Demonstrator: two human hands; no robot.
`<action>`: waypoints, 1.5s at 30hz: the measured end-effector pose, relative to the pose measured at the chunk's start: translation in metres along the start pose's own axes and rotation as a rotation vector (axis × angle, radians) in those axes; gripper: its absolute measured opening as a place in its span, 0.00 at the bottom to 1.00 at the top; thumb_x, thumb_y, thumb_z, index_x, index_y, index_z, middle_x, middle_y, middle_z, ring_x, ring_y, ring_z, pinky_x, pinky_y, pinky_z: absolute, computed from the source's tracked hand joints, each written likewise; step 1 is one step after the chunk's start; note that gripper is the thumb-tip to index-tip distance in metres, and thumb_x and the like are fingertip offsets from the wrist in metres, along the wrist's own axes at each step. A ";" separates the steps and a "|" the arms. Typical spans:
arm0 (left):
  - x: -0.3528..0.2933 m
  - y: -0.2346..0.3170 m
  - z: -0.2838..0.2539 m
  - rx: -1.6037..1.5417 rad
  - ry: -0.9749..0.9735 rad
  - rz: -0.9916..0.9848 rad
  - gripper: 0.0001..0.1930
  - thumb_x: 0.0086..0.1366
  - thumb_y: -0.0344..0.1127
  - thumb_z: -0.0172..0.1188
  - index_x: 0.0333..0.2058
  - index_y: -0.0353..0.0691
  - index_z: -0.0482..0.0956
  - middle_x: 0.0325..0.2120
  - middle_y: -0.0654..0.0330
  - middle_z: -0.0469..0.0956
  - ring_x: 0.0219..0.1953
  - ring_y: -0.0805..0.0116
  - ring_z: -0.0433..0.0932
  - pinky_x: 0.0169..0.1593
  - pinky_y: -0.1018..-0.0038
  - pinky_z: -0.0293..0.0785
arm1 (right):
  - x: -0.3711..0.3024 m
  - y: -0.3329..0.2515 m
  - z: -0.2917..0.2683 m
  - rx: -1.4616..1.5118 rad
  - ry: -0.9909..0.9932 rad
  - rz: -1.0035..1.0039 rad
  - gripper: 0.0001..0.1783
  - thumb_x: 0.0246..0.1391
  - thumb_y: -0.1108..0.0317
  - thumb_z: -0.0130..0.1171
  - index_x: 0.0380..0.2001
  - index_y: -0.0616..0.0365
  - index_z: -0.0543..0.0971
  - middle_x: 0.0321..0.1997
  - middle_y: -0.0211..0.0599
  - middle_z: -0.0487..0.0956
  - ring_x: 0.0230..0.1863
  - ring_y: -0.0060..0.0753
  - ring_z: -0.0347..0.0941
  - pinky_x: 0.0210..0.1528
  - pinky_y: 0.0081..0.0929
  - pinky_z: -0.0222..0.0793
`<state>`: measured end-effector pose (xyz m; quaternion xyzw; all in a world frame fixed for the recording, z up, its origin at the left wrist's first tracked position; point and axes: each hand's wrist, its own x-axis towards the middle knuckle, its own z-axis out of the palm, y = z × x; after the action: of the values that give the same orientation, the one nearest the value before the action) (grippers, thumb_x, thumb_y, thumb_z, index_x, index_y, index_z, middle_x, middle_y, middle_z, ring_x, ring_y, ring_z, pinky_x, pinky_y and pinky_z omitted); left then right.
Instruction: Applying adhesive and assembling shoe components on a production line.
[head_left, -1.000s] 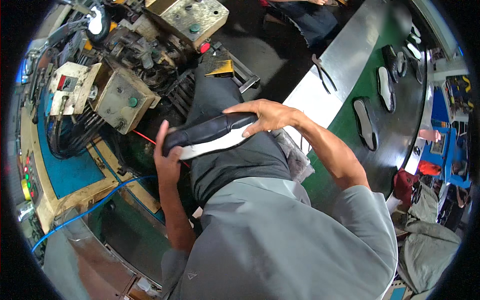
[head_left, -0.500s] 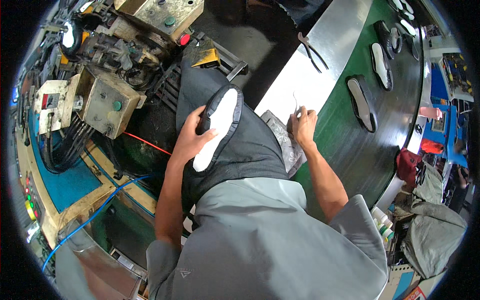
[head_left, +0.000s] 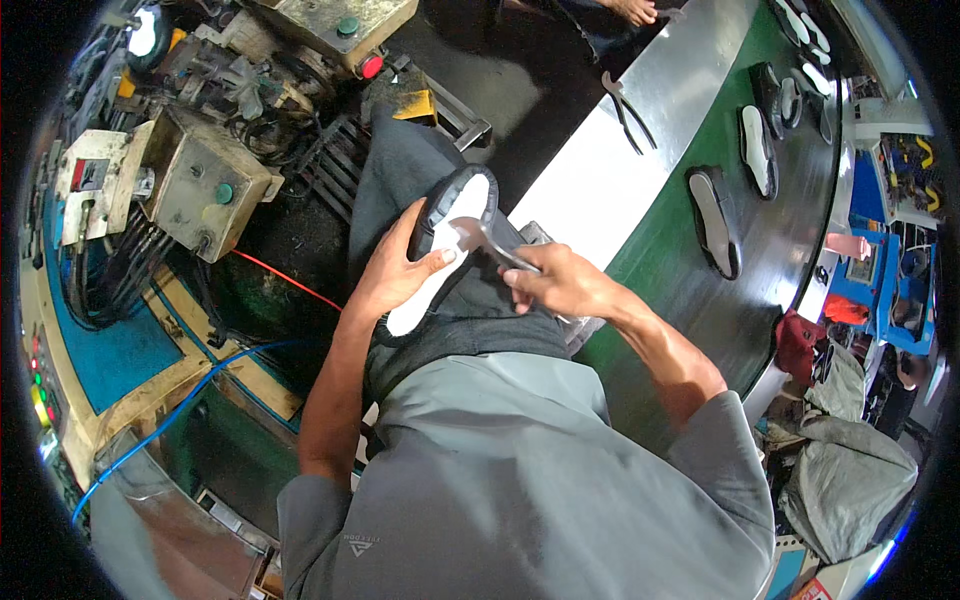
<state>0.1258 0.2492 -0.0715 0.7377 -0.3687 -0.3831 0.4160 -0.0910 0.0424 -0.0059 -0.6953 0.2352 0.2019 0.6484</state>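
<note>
My left hand [head_left: 402, 268] is closed around the side of a black shoe upper [head_left: 433, 205], propped over my thigh. Its white underside [head_left: 432, 285] faces up, and the black edge is folded in around the toe. In my right hand [head_left: 562, 280] is a metal hand tool [head_left: 490, 242] with a slim curved handle and a broader head; its exact kind is unclear. The tool's head is over the white underside, close to my left thumb; whether it touches cannot be made out. A grey crumpled cloth or bag [head_left: 535, 233] is partly hidden behind my right hand.
Pincers [head_left: 628, 112] lie on the metal ledge [head_left: 590, 165] at the right. Beyond it, a green conveyor belt [head_left: 655, 250] carries several black shoes [head_left: 717, 222] with pale undersides. A grimy machine [head_left: 200, 180] with control boxes stands left. Another person's hand [head_left: 635, 10] shows at the top.
My right hand has moved left from the metal ledge, bringing the tool over the shoe. My left hand keeps its hold. Another person's hand now shows at the top.
</note>
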 end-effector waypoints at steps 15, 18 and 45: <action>0.002 0.006 0.000 0.042 0.030 0.079 0.49 0.64 0.47 0.78 0.75 0.30 0.64 0.68 0.35 0.73 0.72 0.39 0.71 0.74 0.54 0.67 | 0.035 0.040 0.034 -0.251 0.217 -0.198 0.28 0.79 0.49 0.57 0.33 0.65 0.81 0.23 0.39 0.79 0.26 0.34 0.75 0.33 0.41 0.73; 0.002 -0.007 0.004 0.020 0.053 0.071 0.48 0.63 0.47 0.79 0.74 0.30 0.64 0.68 0.34 0.73 0.73 0.38 0.70 0.74 0.54 0.67 | 0.026 0.022 0.028 -0.290 0.171 -0.100 0.27 0.80 0.50 0.55 0.34 0.65 0.81 0.23 0.38 0.80 0.25 0.32 0.79 0.31 0.39 0.75; 0.020 -0.012 0.004 0.070 0.002 -0.195 0.33 0.79 0.56 0.60 0.65 0.28 0.75 0.62 0.33 0.77 0.69 0.38 0.73 0.73 0.57 0.67 | 0.006 0.002 0.009 -0.692 0.548 -0.538 0.13 0.69 0.64 0.66 0.42 0.67 0.80 0.31 0.53 0.82 0.33 0.61 0.82 0.36 0.51 0.78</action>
<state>0.1337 0.2353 -0.0893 0.7845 -0.3079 -0.4080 0.3512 -0.0870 0.0512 -0.0118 -0.9324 0.1289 -0.0955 0.3239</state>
